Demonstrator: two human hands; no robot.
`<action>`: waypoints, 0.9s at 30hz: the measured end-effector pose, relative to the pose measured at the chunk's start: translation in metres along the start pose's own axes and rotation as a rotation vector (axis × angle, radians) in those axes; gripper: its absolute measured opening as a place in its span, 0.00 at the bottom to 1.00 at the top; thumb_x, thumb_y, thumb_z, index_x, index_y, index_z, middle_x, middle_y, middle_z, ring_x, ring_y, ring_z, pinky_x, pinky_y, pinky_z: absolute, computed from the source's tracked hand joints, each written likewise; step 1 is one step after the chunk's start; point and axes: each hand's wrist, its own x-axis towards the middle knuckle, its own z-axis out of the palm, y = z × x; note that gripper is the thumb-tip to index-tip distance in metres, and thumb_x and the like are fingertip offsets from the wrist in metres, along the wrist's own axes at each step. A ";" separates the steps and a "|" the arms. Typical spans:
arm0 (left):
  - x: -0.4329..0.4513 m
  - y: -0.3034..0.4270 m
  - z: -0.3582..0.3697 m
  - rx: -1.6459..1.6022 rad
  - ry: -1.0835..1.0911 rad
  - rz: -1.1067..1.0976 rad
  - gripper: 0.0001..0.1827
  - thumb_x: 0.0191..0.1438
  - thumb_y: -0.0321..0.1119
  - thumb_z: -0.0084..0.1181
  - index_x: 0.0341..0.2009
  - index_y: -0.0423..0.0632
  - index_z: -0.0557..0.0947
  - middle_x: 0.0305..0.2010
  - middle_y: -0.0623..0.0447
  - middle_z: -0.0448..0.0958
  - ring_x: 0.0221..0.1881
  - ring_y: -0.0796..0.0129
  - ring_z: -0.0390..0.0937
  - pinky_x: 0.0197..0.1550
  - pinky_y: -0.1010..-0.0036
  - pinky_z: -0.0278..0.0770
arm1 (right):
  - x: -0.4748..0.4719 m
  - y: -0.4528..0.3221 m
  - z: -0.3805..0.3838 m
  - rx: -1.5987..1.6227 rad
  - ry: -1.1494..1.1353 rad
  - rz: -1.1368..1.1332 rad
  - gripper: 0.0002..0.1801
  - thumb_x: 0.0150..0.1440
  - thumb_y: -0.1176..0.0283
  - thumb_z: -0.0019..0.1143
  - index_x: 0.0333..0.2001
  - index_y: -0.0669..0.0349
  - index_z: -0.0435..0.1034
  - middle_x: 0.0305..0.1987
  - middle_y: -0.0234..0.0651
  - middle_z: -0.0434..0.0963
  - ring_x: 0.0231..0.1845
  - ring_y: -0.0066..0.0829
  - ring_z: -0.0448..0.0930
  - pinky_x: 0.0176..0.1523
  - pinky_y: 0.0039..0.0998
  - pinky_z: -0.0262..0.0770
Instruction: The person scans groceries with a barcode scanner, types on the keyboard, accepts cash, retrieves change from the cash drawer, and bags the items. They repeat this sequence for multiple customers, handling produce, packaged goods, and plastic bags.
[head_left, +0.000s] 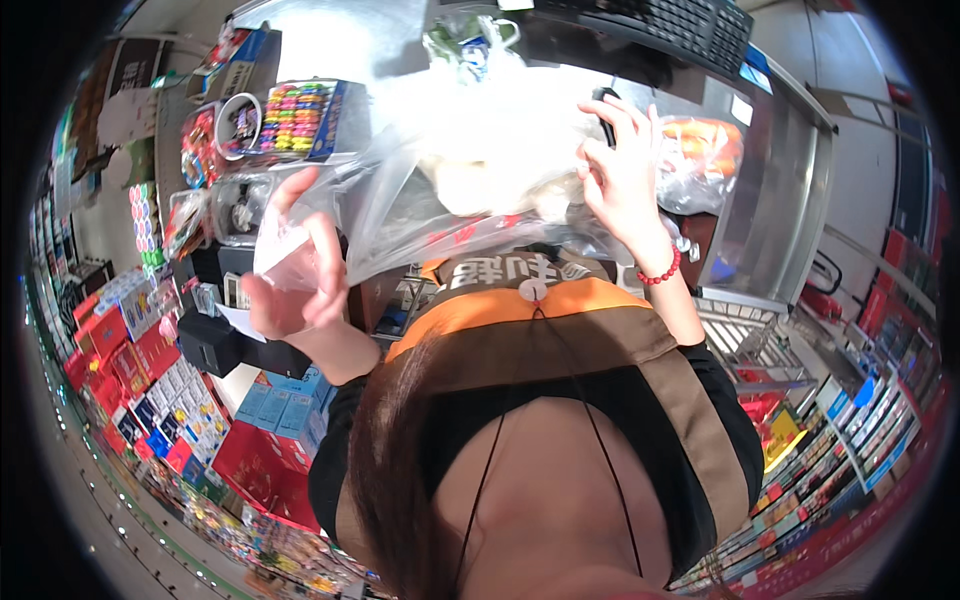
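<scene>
My left hand (307, 270) is raised at the left with its fingers spread. A thin whitish film lies across its palm, and I cannot tell whether the fingers grip it. Beside it stretches a clear plastic bag (390, 202) with red print. Pale, rounded contents (469, 184) show in the bag, largely washed out by glare. My right hand (622, 161), wearing a red bead bracelet (660, 271), is at the bag's right side with bent fingers. A black object (606, 124) shows behind those fingers, partly hidden; I cannot tell whether it is held.
A bagged orange item (701, 154) lies right of my right hand, by a metal counter section (772, 187). A keyboard (675, 30) is at the back. Colourful packaged sweets (296, 116) and a white tub (238, 126) stand left. A black device (217, 341) sits below my left hand.
</scene>
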 end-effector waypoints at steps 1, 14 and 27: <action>0.007 -0.001 0.007 0.048 -0.001 -0.046 0.65 0.54 0.59 0.65 0.72 0.36 0.32 0.29 0.47 0.69 0.13 0.78 0.58 0.14 0.85 0.62 | -0.006 0.007 -0.012 -0.011 -0.016 -0.009 0.09 0.42 0.80 0.59 0.28 0.58 0.69 0.62 0.34 0.71 0.69 0.45 0.63 0.73 0.61 0.44; 0.054 -0.121 0.085 0.082 -0.189 -0.524 0.63 0.50 0.63 0.64 0.71 0.32 0.45 0.28 0.52 0.70 0.18 0.81 0.59 0.19 0.84 0.57 | -0.117 0.246 -0.060 0.503 -0.157 0.557 0.24 0.50 0.75 0.63 0.54 0.56 0.72 0.62 0.41 0.73 0.64 0.36 0.72 0.67 0.38 0.64; 0.057 -0.135 0.082 0.318 -0.030 -0.387 0.35 0.66 0.55 0.47 0.58 0.32 0.69 0.24 0.57 0.68 0.18 0.85 0.53 0.18 0.86 0.49 | -0.140 0.386 -0.010 0.487 0.555 0.727 0.21 0.55 0.85 0.41 0.50 0.71 0.74 0.48 0.41 0.82 0.50 0.30 0.81 0.56 0.30 0.75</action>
